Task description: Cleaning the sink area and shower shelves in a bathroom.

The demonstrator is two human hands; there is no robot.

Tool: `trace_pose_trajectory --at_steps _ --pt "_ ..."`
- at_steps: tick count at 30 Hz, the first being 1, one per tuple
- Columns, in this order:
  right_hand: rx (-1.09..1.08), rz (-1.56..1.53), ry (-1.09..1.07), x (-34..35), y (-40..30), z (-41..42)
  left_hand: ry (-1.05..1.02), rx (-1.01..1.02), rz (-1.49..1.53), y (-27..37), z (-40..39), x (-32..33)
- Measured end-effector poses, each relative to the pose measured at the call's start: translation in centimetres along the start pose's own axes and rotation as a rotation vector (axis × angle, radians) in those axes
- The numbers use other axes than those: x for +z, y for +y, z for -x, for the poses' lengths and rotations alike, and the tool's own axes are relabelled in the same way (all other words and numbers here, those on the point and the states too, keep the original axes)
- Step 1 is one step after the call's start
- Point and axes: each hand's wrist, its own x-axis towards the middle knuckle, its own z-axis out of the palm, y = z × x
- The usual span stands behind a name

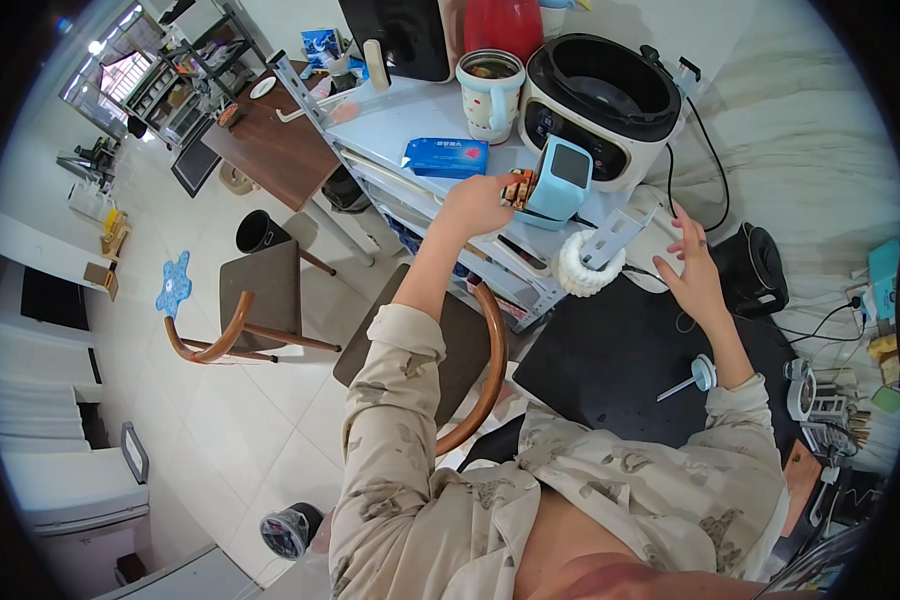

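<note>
My left hand point(476, 206) reaches over the edge of a white metal shelf point(390, 124), its fingers bent. Its index fingertip touches the orange-brown patterned front point(519, 189) of a small light blue box-shaped device point(562, 184). Whether those fingers grip anything is hidden. My right hand point(694, 266) is raised above a black tabletop point(592, 360), fingers apart and holding nothing. Left of it, a white fluffy ring point(589, 266) hangs around the perforated shelf post point(619, 236). A blue printed carton point(448, 157) lies flat behind my left hand.
A white multicooker point(604, 112) with its lid off stands beside a handled tumbler point(491, 94) of dark liquid. A black kettle-like vessel point(754, 270) is near my right hand. A lid with a straw point(694, 376) lies on the black tabletop. Wooden-armed chairs point(262, 300) stand left.
</note>
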Motion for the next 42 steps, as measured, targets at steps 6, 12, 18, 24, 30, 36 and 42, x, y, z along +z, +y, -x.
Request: trace_pose_trajectory --at_steps 6,12,18,24,30,36,42 --pt "-0.029 -0.047 -0.017 0.5 -0.9 1.7 0.046 0.009 -0.047 -0.3 0.3 0.4" --pt "-0.022 -0.133 -0.034 1.0 -2.1 3.2 0.097 0.052 -0.093 -0.5 0.1 0.8" --pt "-0.066 -0.184 -0.09 1.8 -4.2 4.5 0.136 0.063 -0.013 0.2 1.8 -0.2" --pt "-0.114 -0.419 -0.243 6.8 -9.9 6.5 0.311 -0.101 0.437 -3.5 14.1 -1.2" --pt "0.055 -1.127 -1.002 18.9 -24.3 9.6 0.438 -0.225 0.987 -8.8 39.8 -1.1" --pt "-0.524 -1.119 -1.065 31.6 -47.1 22.6 0.73 -0.629 1.177 -10.3 63.4 0.3" --pt "-0.517 -0.75 -1.707 36.4 -62.8 30.0 1.283 -0.789 1.132 -12.3 79.1 -0.1"
